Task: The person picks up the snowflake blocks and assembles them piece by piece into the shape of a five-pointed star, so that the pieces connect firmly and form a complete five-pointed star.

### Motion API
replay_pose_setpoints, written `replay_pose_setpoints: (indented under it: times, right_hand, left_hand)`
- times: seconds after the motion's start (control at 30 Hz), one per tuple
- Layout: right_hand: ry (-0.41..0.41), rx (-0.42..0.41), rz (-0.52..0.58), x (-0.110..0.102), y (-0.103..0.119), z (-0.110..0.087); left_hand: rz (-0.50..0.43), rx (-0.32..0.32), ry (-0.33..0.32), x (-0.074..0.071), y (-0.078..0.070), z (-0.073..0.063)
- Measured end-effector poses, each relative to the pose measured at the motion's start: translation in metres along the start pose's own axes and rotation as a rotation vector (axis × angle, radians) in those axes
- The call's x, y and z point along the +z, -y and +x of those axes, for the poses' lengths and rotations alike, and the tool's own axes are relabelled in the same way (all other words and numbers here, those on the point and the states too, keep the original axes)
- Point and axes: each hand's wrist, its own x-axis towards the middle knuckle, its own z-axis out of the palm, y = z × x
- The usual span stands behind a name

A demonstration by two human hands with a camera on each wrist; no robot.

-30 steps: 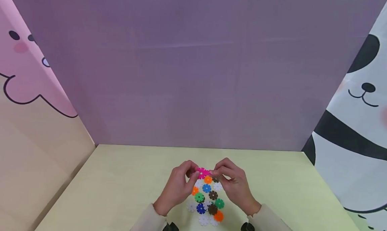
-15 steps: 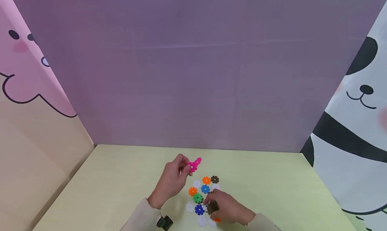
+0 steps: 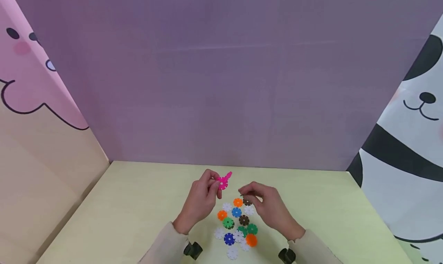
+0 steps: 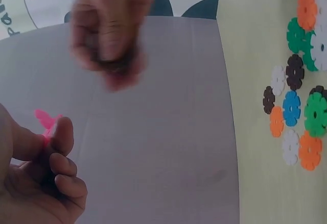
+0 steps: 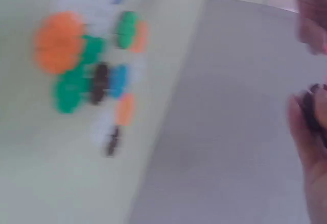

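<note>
Pink discs (image 3: pixel 223 183) pinched in my left fingers (image 3: pixel 213 188); dark disc (image 5: pixel 308 109) in my right fingers (image 3: pixel 255 187) | skewed push could pop either loose

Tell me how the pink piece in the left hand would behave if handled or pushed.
The pink piece is probably stiff: the left hand grips one end, and the other juts out without visible sag. It looks thin, so it is likely light. Its angled, notched shape should make it slide rather than roll.
</note>
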Motion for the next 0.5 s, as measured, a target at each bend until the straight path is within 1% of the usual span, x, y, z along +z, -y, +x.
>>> replay_pose_setpoints:
  times: [0.03,0.1,0.17,0.23,0.27,0.37,0.4,0.47,0.5]
  right_hand:
    - [-0.05,-0.058,-0.004,-0.003,0.004,0.003]
    - [-0.122,-0.159,0.017,-0.006,0.01,0.008]
    - [-0.168,-0.213,0.036,-0.006,0.014,0.011]
    - [-0.209,-0.217,0.052,-0.006,0.026,0.011]
    - [-0.224,-0.216,0.058,-0.004,0.027,0.011]
    - [-0.271,-0.202,0.048,-0.001,0.027,0.01]
    - [-0.28,-0.197,0.049,-0.001,0.026,0.01]
    - [-0.286,-0.197,0.061,0.001,0.017,0.01]
    - [-0.288,-0.195,0.066,0.001,0.017,0.01]
  left_hand:
    - [-0.012,0.006,0.001,0.0,-0.001,0.0]
    - [-0.028,0.025,0.009,0.001,-0.003,0.001]
    - [-0.039,0.043,0.019,0.002,-0.006,0.002]
    - [-0.048,0.054,0.03,0.003,-0.008,0.001]
    - [-0.051,0.056,0.035,0.003,-0.009,0.001]
    - [-0.064,0.056,0.045,0.003,-0.011,-0.001]
    - [-0.066,0.056,0.049,0.003,-0.011,-0.001]
    - [-0.067,0.057,0.052,0.003,-0.011,-0.001]
    - [-0.068,0.06,0.053,0.003,-0.011,-0.002]
